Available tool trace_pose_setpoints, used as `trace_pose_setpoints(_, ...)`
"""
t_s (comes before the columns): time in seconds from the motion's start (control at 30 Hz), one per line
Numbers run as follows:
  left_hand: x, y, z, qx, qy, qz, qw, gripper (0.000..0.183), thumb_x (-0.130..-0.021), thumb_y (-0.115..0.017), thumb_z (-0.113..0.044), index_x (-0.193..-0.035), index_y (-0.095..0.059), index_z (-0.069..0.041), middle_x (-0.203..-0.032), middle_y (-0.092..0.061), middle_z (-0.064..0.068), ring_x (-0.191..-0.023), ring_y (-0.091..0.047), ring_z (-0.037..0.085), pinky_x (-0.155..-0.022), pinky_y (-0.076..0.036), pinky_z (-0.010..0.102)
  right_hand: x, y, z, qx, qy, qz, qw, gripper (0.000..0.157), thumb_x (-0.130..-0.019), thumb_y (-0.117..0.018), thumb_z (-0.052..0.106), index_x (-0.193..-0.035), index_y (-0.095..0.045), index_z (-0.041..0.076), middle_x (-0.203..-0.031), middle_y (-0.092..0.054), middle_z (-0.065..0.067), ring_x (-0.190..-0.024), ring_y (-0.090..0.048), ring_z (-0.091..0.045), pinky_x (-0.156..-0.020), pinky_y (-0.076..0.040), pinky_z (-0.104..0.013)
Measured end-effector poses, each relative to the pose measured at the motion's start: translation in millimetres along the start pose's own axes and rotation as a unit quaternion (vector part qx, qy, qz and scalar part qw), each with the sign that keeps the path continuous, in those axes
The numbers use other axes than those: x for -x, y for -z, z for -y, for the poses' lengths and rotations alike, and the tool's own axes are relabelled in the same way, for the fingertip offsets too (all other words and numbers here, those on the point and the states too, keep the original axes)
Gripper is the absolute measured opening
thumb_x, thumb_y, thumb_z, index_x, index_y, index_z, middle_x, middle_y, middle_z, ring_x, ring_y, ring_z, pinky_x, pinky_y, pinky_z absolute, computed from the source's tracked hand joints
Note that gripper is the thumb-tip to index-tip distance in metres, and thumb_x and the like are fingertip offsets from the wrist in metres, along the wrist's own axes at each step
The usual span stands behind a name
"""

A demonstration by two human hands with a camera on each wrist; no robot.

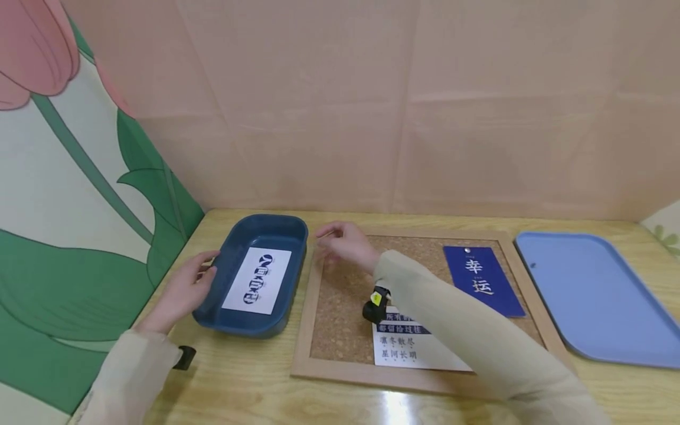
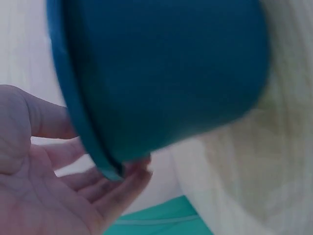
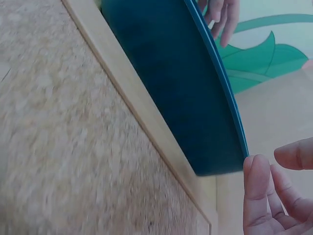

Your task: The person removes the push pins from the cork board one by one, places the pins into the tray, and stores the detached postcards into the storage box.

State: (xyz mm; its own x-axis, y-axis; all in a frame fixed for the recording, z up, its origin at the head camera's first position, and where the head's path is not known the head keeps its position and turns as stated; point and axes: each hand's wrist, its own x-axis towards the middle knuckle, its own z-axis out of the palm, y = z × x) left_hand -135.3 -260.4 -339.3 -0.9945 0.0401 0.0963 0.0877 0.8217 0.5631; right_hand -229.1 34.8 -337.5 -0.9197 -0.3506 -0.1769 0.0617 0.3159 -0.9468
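At the left side of a dark blue plastic basin, my left hand has its fingers loosely bent around the rim. In the left wrist view the fingers lie by the rim; firm contact cannot be told. Inside the basin lies a white card with dark printed characters. My right hand hovers over the upper left corner of a cork board, close to the basin's right rim. Its thumb and fingers are apart, with nothing visible between them in the right wrist view.
A blue card hangs from a pin on the board's right part. Below, a printed white card lies partly under my right sleeve. A light blue tray sits at the right. A pink cloth wall rises behind the table.
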Motion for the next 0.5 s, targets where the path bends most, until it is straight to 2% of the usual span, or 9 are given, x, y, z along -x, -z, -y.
trace_pose_setpoints(0.1, -3.5, 1.4, -8.6, -0.022, -0.01, -0.018, 0.9995, 0.04, -0.098, -0.046, -0.009, -0.133, -0.045, 0.011, -0.133, -0.045, 0.035, -0.121, -0.044, 0.05, -0.099, -0.038, 0.061, 1, 7.1, -3, 0.006, 0.0, -0.004, 1.0, 0.027, -0.096, -0.055, 0.013, -0.12, -0.06, 0.002, -0.115, -0.062, -0.021, -0.097, -0.064, -0.037, -0.079, -0.056, -0.043)
trace_pose_setpoints(0.2, -5.9, 2.4, -17.2, -0.035, -0.006, -0.019, 0.9992, 0.042, -0.098, -0.048, -0.014, -0.132, -0.046, 0.011, -0.135, -0.044, 0.034, -0.126, -0.04, 0.049, -0.103, -0.033, 0.062, 3, 13.3, -5, 0.016, 0.001, -0.007, 1.0, 0.029, -0.097, -0.055, 0.015, -0.122, -0.059, 0.001, -0.113, -0.063, -0.02, -0.097, -0.064, -0.036, -0.078, -0.056, -0.042)
trace_pose_setpoints(0.5, -10.8, -2.7, -38.1, -0.042, -0.007, -0.016, 0.999, 0.043, -0.097, -0.051, -0.017, -0.131, -0.049, 0.008, -0.135, -0.044, 0.033, -0.127, -0.039, 0.048, -0.106, -0.032, 0.06, 9, 25.7, -15, 0.011, -0.003, -0.006, 1.0, 0.029, -0.097, -0.053, 0.015, -0.122, -0.058, 0.001, -0.113, -0.062, -0.023, -0.095, -0.062, -0.035, -0.082, -0.055, -0.044)
